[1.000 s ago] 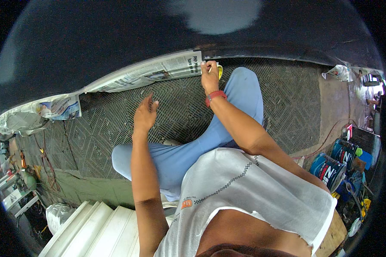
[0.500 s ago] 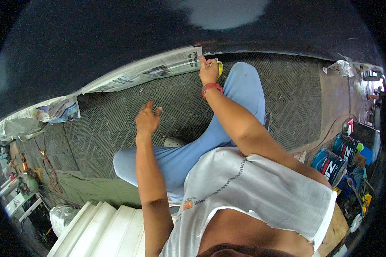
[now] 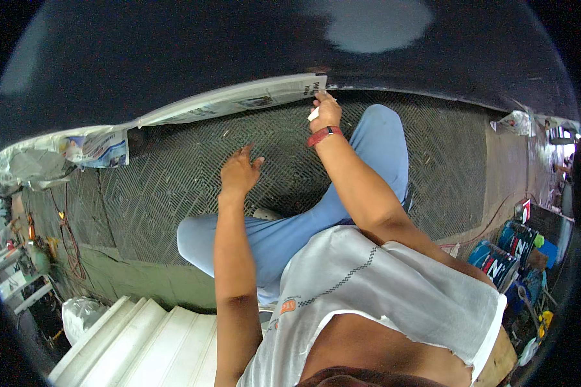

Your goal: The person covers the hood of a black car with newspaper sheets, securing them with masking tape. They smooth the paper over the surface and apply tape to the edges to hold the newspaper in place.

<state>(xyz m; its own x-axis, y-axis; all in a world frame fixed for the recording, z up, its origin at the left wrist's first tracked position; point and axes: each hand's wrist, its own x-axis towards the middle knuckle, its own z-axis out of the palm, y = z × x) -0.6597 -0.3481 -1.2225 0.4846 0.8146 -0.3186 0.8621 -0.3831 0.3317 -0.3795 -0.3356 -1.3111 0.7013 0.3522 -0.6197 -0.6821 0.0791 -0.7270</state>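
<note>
Across the top curves a large dark glossy panel (image 3: 239,51), like a vehicle's body, with a strip of newspaper (image 3: 239,98) along its lower edge. My right hand (image 3: 328,111), wearing a red wristband, is at the newspaper's right end. Its fingers are closed round a small roll of tape (image 3: 314,115); only a white part shows, the rest being hidden by the hand. My left hand (image 3: 239,171) hangs over the dark floor mat (image 3: 174,206), its fingers apart and nothing in them, away from the newspaper.
More newspaper (image 3: 100,148) and a crinkled covering (image 3: 32,164) hang at the far left. Paint cans (image 3: 494,261) and tools stand to the right. White ridged panels (image 3: 155,342) lie at lower left, beside a plastic bag (image 3: 82,316). My bent legs (image 3: 265,248) rest over the mat.
My right hand has turned, hiding the roll's yellow side and showing a white part at its left. My left hand, still open, has shifted slightly right. The whole view has shifted a little.
</note>
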